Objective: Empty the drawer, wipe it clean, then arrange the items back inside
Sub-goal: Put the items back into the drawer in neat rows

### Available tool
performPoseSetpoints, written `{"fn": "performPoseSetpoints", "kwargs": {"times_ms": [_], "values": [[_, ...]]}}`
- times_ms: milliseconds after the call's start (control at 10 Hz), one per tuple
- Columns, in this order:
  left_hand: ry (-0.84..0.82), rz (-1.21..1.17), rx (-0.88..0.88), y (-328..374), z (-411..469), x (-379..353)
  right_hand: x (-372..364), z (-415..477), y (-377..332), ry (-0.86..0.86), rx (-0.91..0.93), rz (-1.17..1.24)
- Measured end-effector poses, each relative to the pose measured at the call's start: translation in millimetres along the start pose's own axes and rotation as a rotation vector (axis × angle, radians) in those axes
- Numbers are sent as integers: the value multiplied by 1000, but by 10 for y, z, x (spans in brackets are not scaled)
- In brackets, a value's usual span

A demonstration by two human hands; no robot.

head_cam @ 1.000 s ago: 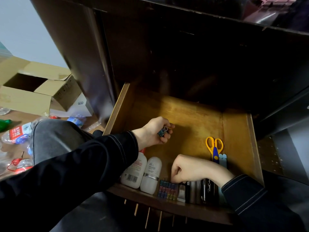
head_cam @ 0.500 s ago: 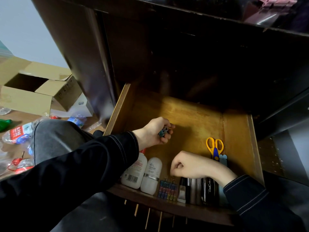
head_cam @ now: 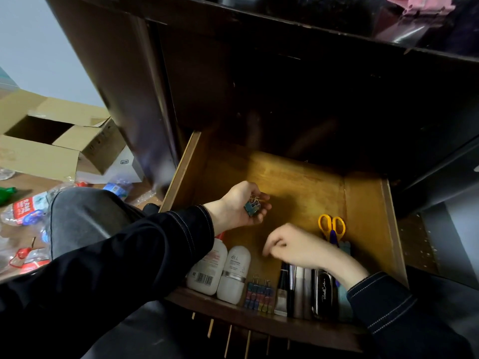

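My left hand (head_cam: 239, 206), in the middle of the frame, is cupped round a small bunch of binder clips (head_cam: 252, 207), with the fingers curled over them. My right hand (head_cam: 293, 246) hangs just below and right of it with bent fingers. It is blurred, so I cannot tell if it pinches a clip or nothing.

These clips are small, light and stiff. I judge that the painted steel bodies are a little slippery and that the wire loops swing and catch in each other. So it is better to take one clip at a time, by the two flat sides of its body or by its loop, and not to pull it hard out of the bunch.

In the lower centre a row of clips (head_cam: 259, 296) already lies at the front wall of the drawer (head_cam: 298, 182). It sits between the two white bottles (head_cam: 223, 273) and some dark tubes (head_cam: 293, 288). The yellow-handled scissors (head_cam: 331, 225) lie to the right.

The drawer bottom is smooth varnished wood, so I think a clip can slide on it. The dark cabinet (head_cam: 259, 86) fills the top of the frame. At the left, on the floor, there are an open cardboard box (head_cam: 51, 141) and plastic bottles (head_cam: 23, 208).
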State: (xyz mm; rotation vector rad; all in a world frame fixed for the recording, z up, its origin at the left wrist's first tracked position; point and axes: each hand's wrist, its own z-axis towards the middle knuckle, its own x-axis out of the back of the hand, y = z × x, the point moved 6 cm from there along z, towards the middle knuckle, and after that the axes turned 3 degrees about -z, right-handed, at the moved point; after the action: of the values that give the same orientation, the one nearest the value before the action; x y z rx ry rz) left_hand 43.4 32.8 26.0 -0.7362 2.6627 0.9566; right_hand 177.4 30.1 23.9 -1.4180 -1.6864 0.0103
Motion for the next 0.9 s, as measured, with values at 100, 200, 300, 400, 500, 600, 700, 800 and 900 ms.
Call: {"fn": "performPoseSetpoints", "kwargs": {"times_ms": [100, 200, 300, 400, 500, 600, 700, 800, 900], "values": [[5, -25, 25, -29, -17, 9, 348, -51, 87, 365, -63, 20], [11, -257, 25, -82, 70, 76, 505, -122, 67, 590, -24, 99], [-117, 206, 79, -137, -76, -14, 503, -132, -7, 588, 24, 129], [-140, 420, 84, -120, -49, -34, 447, -112, -54, 526, 43, 132], [-235, -139, 171, -139, 108, -145, 435, -89, -73, 502, 84, 210], [-222, 39, 100, -135, 46, -161, 467, -83, -75, 484, 95, 350], [-191, 141, 101, -129, 26, -128, 479, -105, -41, 452, 61, 619], [-180, 228, 69, -93, 0, -128, 530, -134, 37, 496, 14, 784], [-200, 237, 52, -59, -33, -149, 561, -156, 99, 556, -35, 767]]}}
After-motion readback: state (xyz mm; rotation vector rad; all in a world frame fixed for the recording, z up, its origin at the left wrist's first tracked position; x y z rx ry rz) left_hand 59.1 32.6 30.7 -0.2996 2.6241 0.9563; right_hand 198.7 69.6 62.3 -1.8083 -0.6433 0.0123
